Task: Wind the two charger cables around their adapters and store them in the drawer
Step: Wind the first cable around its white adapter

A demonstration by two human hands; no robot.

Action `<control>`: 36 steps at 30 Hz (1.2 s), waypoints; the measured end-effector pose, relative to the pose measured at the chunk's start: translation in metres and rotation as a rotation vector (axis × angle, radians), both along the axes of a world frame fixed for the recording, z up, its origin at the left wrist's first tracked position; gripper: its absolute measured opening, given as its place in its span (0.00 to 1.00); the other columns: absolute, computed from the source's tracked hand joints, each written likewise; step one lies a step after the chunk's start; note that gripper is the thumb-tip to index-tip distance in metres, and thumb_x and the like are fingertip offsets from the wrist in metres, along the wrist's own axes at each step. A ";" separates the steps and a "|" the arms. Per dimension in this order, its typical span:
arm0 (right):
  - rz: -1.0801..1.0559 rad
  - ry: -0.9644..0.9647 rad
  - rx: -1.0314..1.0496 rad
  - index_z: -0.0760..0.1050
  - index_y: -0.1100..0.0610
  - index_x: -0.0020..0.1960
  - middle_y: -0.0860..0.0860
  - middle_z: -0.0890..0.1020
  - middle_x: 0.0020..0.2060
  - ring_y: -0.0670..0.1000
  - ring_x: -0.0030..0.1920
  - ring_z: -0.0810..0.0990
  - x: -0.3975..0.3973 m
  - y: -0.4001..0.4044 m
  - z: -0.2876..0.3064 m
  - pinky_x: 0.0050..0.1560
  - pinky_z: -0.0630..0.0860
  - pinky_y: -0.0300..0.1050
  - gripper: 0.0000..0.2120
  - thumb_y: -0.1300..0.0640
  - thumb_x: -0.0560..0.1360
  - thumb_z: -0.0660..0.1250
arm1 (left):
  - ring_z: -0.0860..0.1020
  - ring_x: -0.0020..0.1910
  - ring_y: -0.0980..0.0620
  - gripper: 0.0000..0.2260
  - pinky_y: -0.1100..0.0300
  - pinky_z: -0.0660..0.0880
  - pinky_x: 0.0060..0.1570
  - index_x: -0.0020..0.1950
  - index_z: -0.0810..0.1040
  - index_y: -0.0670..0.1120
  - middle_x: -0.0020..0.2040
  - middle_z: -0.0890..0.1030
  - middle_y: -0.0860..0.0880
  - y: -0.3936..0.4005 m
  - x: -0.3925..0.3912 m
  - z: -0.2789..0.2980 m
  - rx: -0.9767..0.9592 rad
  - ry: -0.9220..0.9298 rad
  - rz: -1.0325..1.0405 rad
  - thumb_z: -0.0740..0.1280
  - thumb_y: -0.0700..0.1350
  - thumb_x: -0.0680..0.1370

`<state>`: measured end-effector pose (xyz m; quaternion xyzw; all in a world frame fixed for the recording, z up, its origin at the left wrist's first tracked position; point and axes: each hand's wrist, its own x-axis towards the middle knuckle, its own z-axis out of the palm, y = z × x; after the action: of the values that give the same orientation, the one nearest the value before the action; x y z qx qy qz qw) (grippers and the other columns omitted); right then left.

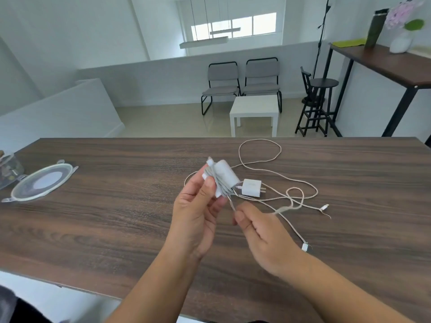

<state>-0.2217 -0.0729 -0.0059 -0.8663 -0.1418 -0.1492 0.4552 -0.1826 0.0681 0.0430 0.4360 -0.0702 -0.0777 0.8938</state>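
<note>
My left hand (pixel 196 210) holds a white adapter (pixel 225 174) above the dark wooden table (pixel 116 224); several turns of white cable wrap around it. My right hand (pixel 258 231) pinches the loose stretch of that cable (pixel 232 205) just below the adapter. The cable's free end, with its white connector (pixel 304 247), trails on the table to the right. A second white adapter (pixel 251 187) lies flat on the table behind my hands, prongs pointing right. Its cable (pixel 261 142) sprawls in loose loops toward the far edge, ending in a small plug (pixel 324 207). No drawer is in view.
A clear round container lid (pixel 42 180) lies at the table's left, beside a glass jar (pixel 9 166) at the left edge. Beyond the table stand two grey chairs (pixel 242 85), a small white table (pixel 254 110), black stools (pixel 317 101) and a tall side table (pixel 382 61).
</note>
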 end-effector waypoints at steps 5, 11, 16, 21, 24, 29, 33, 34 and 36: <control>-0.061 -0.149 -0.419 0.70 0.52 0.44 0.47 0.75 0.28 0.55 0.29 0.74 -0.009 -0.004 0.020 0.28 0.73 0.51 0.16 0.45 0.78 0.48 | 0.81 0.34 0.57 0.16 0.66 0.78 0.34 0.55 0.80 0.44 0.39 0.79 0.47 -0.001 0.001 -0.003 0.173 -0.061 0.175 0.70 0.41 0.68; -0.025 -0.185 -0.479 0.74 0.52 0.42 0.46 0.79 0.32 0.54 0.33 0.77 -0.006 -0.021 0.042 0.31 0.73 0.49 0.19 0.44 0.77 0.49 | 0.80 0.33 0.60 0.16 0.67 0.75 0.31 0.55 0.79 0.45 0.32 0.81 0.56 -0.004 -0.002 -0.008 0.327 -0.151 0.216 0.71 0.41 0.67; -0.025 -0.293 -0.585 0.75 0.51 0.40 0.46 0.79 0.30 0.54 0.30 0.78 0.004 -0.031 0.058 0.27 0.74 0.49 0.17 0.45 0.76 0.52 | 0.79 0.34 0.59 0.16 0.66 0.74 0.30 0.54 0.80 0.47 0.36 0.85 0.53 -0.003 -0.004 -0.009 0.419 -0.220 0.215 0.73 0.41 0.66; 0.058 -0.273 -0.648 0.75 0.51 0.40 0.46 0.79 0.31 0.53 0.31 0.78 0.009 -0.030 0.067 0.27 0.72 0.45 0.18 0.45 0.75 0.50 | 0.81 0.36 0.57 0.16 0.65 0.76 0.31 0.53 0.81 0.46 0.39 0.86 0.51 -0.003 -0.002 -0.008 0.456 -0.219 0.241 0.74 0.42 0.66; 0.064 -0.274 -0.684 0.75 0.51 0.38 0.45 0.79 0.30 0.51 0.29 0.76 0.010 -0.027 0.068 0.26 0.67 0.41 0.18 0.45 0.75 0.50 | 0.81 0.35 0.59 0.15 0.65 0.76 0.31 0.54 0.80 0.44 0.37 0.85 0.52 -0.003 -0.001 -0.011 0.458 -0.185 0.264 0.74 0.39 0.68; 0.080 -0.270 -0.698 0.75 0.51 0.37 0.45 0.78 0.28 0.50 0.28 0.76 0.010 -0.025 0.069 0.25 0.65 0.40 0.17 0.46 0.75 0.52 | 0.81 0.35 0.58 0.13 0.64 0.78 0.34 0.54 0.81 0.42 0.36 0.84 0.52 -0.005 0.001 -0.014 0.456 -0.155 0.291 0.74 0.36 0.70; 0.116 -0.248 -0.705 0.74 0.50 0.37 0.45 0.79 0.29 0.50 0.28 0.77 0.005 -0.016 0.063 0.26 0.62 0.40 0.15 0.47 0.74 0.53 | 0.82 0.35 0.55 0.12 0.61 0.80 0.36 0.54 0.80 0.42 0.33 0.83 0.52 -0.007 0.002 -0.016 0.420 -0.092 0.283 0.73 0.35 0.72; 0.137 -0.224 -0.700 0.74 0.50 0.38 0.45 0.79 0.30 0.51 0.28 0.78 0.003 -0.015 0.061 0.26 0.64 0.40 0.15 0.47 0.75 0.52 | 0.81 0.35 0.55 0.12 0.61 0.80 0.36 0.54 0.80 0.41 0.32 0.82 0.53 -0.007 0.004 -0.018 0.404 -0.068 0.283 0.73 0.36 0.72; 0.143 -0.213 -0.703 0.75 0.50 0.38 0.45 0.80 0.30 0.52 0.28 0.78 0.001 -0.015 0.057 0.25 0.68 0.42 0.15 0.47 0.75 0.53 | 0.78 0.32 0.57 0.13 0.64 0.78 0.35 0.56 0.80 0.40 0.29 0.79 0.56 -0.005 0.006 -0.020 0.367 -0.021 0.275 0.73 0.37 0.72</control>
<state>-0.2207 -0.0883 0.0510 -0.9372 -0.2913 -0.1484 0.1220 -0.1770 0.0627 0.0229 0.5976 -0.0038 0.0380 0.8009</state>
